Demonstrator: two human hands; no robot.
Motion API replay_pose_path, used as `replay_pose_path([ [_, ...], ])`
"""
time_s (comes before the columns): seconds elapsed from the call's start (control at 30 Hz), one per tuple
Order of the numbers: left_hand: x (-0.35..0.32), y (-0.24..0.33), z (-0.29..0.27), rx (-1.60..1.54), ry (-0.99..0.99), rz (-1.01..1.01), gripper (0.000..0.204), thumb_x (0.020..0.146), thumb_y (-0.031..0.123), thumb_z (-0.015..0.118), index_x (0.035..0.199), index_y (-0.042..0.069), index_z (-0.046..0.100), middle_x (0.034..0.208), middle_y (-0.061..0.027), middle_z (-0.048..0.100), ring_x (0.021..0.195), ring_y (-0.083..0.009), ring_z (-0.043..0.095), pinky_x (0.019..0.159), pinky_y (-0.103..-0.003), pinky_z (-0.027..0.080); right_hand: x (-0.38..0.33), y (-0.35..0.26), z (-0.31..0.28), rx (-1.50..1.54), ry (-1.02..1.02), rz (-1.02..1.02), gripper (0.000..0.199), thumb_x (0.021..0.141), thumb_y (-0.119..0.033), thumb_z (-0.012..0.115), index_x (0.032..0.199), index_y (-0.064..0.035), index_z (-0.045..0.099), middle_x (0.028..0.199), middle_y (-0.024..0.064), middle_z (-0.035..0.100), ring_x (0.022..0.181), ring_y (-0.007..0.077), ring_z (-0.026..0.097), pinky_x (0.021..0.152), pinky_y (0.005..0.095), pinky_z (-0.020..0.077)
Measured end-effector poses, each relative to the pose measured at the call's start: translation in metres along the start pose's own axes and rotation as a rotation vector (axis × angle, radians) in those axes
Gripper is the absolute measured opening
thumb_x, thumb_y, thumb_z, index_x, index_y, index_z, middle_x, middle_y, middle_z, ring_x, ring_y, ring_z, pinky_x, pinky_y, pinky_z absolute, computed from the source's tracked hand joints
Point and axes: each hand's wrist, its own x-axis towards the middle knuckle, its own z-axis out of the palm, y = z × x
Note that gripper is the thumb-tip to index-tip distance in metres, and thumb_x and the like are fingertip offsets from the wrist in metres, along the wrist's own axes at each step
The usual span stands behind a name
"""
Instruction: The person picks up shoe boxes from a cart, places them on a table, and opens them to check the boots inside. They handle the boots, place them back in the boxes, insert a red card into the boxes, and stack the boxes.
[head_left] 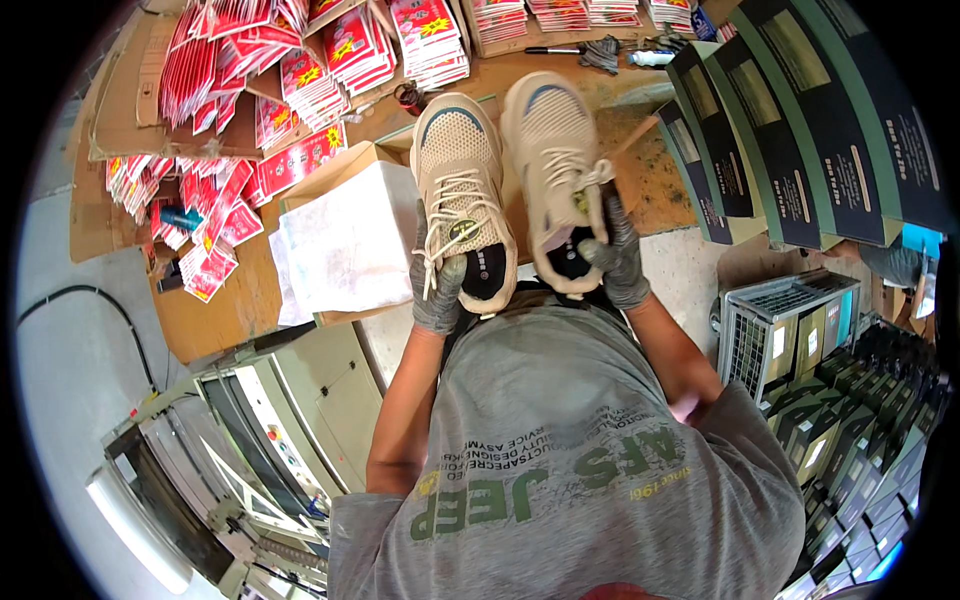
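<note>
Shoes' place: left shoe (463, 205) in front of the left hand (437, 297), right shoe (558, 175) in front of the right hand (624, 262); heels near, toes far, side by side
Shoes' look: beige mesh uppers; blue-grey trim at the toes; cream laces; black insoles
Left hand: grey-gloved; curled round the heel end, thumb at the shoe's opening, grasping the left shoe
Right hand: gloved too; gripping the right shoe, its fingers along the right side by the heel
Box: open carton (364, 160) just left of the shoes; white paper (348, 243) over it
Table (222, 318): brown, under the carton
Right side: dark green boxes (800, 120) standing in a row
Far left: heaped red packets (425, 40)
Far edge: black pen (552, 50)
</note>
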Motion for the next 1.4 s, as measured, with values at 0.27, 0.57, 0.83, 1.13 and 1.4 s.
replay_pose_path([
  [0.27, -0.001, 0.027, -0.006, 0.183, -0.061, 0.039, 0.095, 0.091, 0.047, 0.069, 0.158, -0.002, 0.021, 0.139, -0.0189, 0.058, 0.125, -0.0269, 0.059, 0.105, -0.036, 0.047, -0.011, 0.009, 0.017, -0.023, -0.023, -0.024, 0.100, 0.078, -0.032, 0.080, 0.158, -0.0031, 0.027, 0.154, 0.0119, 0.041, 0.142, 0.0240, 0.040, 0.118, 0.0399, 0.0308],
  [0.57, 0.014, 0.026, -0.005, 0.264, 0.036, 0.218, 0.083, 0.093, 0.029, 0.070, 0.156, -0.003, 0.026, 0.143, -0.0205, 0.054, 0.127, -0.0274, 0.056, 0.106, -0.036, 0.045, -0.011, -0.002, 0.030, 0.243, 0.072, 0.006, 0.098, 0.078, -0.025, 0.080, 0.159, -0.0054, 0.029, 0.153, 0.0123, 0.045, 0.139, 0.0240, 0.044, 0.117, 0.0381, 0.0332],
  [0.83, 0.036, -0.051, -0.009, 1.332, 0.117, -0.276, 0.101, 0.079, 0.061, 0.072, 0.151, 0.000, 0.037, 0.135, -0.0291, 0.056, 0.123, -0.0422, 0.056, 0.100, -0.047, 0.047, -0.003, -0.055, 0.041, 0.461, 0.138, 0.015, 0.102, 0.076, -0.030, 0.081, 0.159, -0.0047, 0.027, 0.158, 0.0123, 0.039, 0.144, 0.0237, 0.039, 0.121, 0.0396, 0.0270],
  [1.13, 0.023, -0.080, -0.069, 1.382, 0.658, 0.003, 0.123, 0.075, 0.077, 0.066, 0.161, 0.006, 0.014, 0.163, -0.0261, 0.020, 0.149, -0.0438, 0.021, 0.120, -0.050, 0.025, 0.004, -0.068, 0.028, 0.328, 0.181, -0.119, 0.098, 0.077, -0.028, 0.080, 0.158, -0.0040, 0.030, 0.157, 0.0125, 0.041, 0.143, 0.0244, 0.041, 0.121, 0.0398, 0.0273],
  [1.4, 0.053, -0.195, -0.193, 0.566, 0.623, -0.313, 0.101, 0.082, 0.062, 0.073, 0.145, -0.011, 0.041, 0.147, -0.0275, 0.049, 0.135, -0.0401, 0.048, 0.115, -0.038, 0.036, 0.025, -0.063, 0.021, -0.155, 0.209, -0.147, 0.068, 0.082, -0.019, 0.081, 0.142, -0.0019, 0.055, 0.139, 0.0136, 0.059, 0.125, 0.0215, 0.057, 0.108, 0.0356, 0.0438],
])
